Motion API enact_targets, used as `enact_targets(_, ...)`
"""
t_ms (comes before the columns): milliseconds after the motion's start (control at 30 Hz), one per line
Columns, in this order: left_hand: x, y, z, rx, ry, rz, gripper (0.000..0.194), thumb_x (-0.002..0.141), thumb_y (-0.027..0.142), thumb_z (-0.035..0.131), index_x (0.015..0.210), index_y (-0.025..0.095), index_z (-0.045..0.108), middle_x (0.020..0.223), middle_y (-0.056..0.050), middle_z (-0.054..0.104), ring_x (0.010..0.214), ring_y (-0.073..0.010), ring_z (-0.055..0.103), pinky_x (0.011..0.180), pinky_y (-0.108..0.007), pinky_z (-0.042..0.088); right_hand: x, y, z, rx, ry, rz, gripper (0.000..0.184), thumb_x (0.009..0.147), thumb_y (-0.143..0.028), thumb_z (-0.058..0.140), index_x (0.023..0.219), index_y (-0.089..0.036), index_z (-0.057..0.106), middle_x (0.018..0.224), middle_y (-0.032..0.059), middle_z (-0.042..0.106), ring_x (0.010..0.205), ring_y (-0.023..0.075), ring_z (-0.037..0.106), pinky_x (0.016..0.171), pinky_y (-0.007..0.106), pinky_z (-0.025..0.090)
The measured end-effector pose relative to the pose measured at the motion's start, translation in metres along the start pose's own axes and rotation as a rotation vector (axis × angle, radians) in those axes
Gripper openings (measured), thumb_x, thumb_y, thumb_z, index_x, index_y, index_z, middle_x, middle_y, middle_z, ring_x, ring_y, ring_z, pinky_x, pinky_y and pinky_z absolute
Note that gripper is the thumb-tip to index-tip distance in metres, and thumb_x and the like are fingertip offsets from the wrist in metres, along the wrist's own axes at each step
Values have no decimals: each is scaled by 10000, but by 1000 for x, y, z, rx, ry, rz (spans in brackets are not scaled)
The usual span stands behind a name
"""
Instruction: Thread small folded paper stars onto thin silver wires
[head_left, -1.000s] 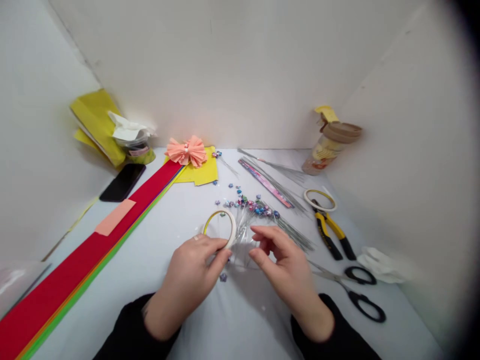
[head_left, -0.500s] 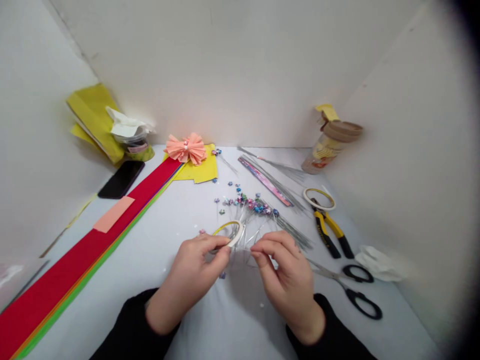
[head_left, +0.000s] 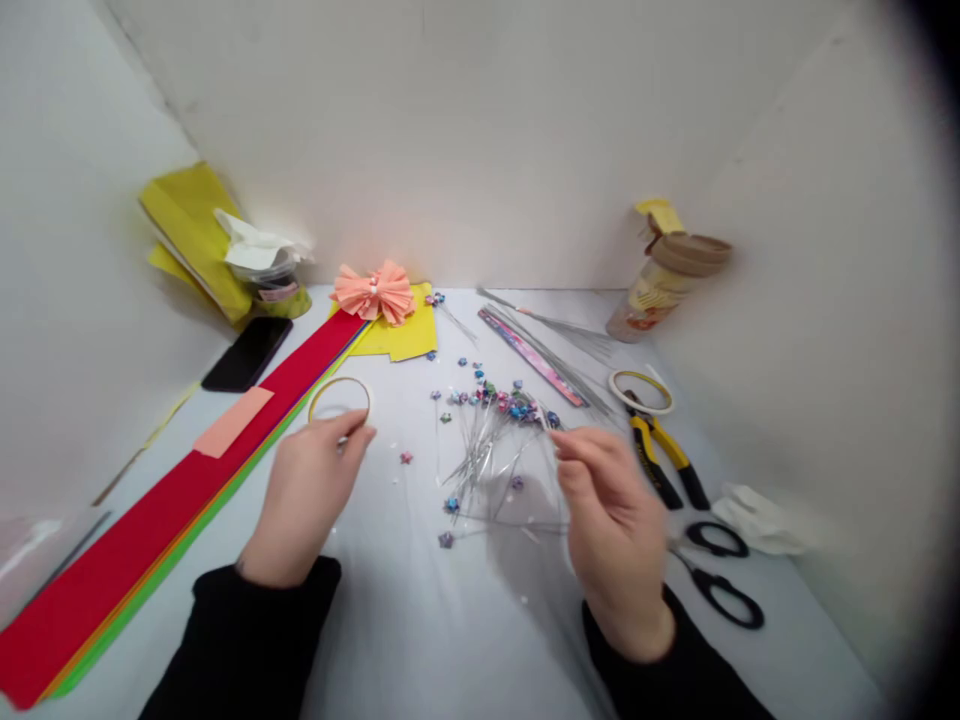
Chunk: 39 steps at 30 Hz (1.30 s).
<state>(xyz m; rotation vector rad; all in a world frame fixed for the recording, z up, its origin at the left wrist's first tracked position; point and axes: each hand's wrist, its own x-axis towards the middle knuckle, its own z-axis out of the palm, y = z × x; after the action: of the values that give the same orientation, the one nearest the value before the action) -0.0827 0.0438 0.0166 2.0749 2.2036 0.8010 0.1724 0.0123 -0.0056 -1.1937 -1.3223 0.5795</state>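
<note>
My left hand pinches a roll of double-sided tape between thumb and fingers, over the left part of the white table. Between the fingertips of my right hand is a short whitish strip, which looks like tape; blur hides its details. Just left of that hand, thin silver wires lie in a loose heap. Several shiny paper stars in blue, pink and purple sit at the wires' far ends. Single stars lie nearer, among them a grey-purple star and a pink star.
Long red paper strips stretch along the left, with a peach paper bow at their far end. A phone lies beside them. On the right are pliers, scissors, a second tape roll and a cup.
My hands have moved apart. The left carried the tape roll leftward and away from the wires; the right shifted right and upward with the whitish strip, uncovering stars and wires between them.
</note>
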Motion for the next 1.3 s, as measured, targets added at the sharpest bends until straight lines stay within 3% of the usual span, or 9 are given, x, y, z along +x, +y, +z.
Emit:
enact_targets(67,1,-2,5,96,-116,84,122,782,282,624,782,196,711,715,-70,741,657,-259,680,565,-307,478,0,8,5,123,-139,134,221,928,-268,531,1059,-277,708,1035,53,600,911,196,568,787,352,459)
enact_targets(167,-7,12,10,-92,-13,186,129,823,264,602,827,190,707,820,-76,746,805,-251,688,705,-330,514,-3,12,12,276,-270,226,245,938,-316,520,1086,-273,711,985,57,621,887,191,578,777,352,473)
enact_targets(300,-23,37,9,-367,154,394,105,831,155,621,905,201,680,830,-36,699,789,-172,646,754,-300,505,-4,4,14,307,-410,224,217,927,-299,535,1000,-254,735,874,43,631,829,174,584,746,320,474)
enact_targets(500,-32,49,13,-401,90,614,255,773,58,664,982,203,650,905,-53,659,852,-186,582,818,-373,465,-2,-8,13,183,-482,133,195,909,-237,529,892,-217,723,804,34,615,754,160,577,663,288,461)
enact_targets(733,-34,48,19,-442,-19,612,157,805,49,616,870,186,579,836,-30,633,821,-171,552,812,-366,438,-5,-6,16,134,-484,98,208,897,-210,522,932,-217,726,822,38,620,747,156,589,625,279,477)
enact_targets(867,-34,50,17,-481,-94,536,129,848,56,546,817,180,539,827,-29,617,818,-162,552,801,-348,422,-3,0,14,93,-334,105,286,883,-208,549,1142,-258,659,912,37,617,730,145,577,592,269,481)
enact_targets(933,-33,50,17,-494,-98,539,121,856,59,544,832,178,544,843,-32,618,827,-160,552,802,-342,415,-1,0,13,29,-285,43,245,851,-193,597,1073,-248,683,905,35,608,731,144,571,586,265,472)
enact_targets(1100,-34,50,20,-484,-146,583,109,865,66,549,885,173,558,867,-33,621,853,-159,555,830,-350,406,-4,-7,17,-85,-325,-170,157,815,-127,625,939,-190,698,874,45,604,789,161,583,676,295,483)
enact_targets(1300,-35,53,16,-539,-136,515,123,844,76,585,908,173,626,877,-35,637,853,-155,583,817,-325,447,-7,-8,19,-168,-317,-267,106,846,-83,597,842,-171,655,832,37,596,809,157,558,732,294,454)
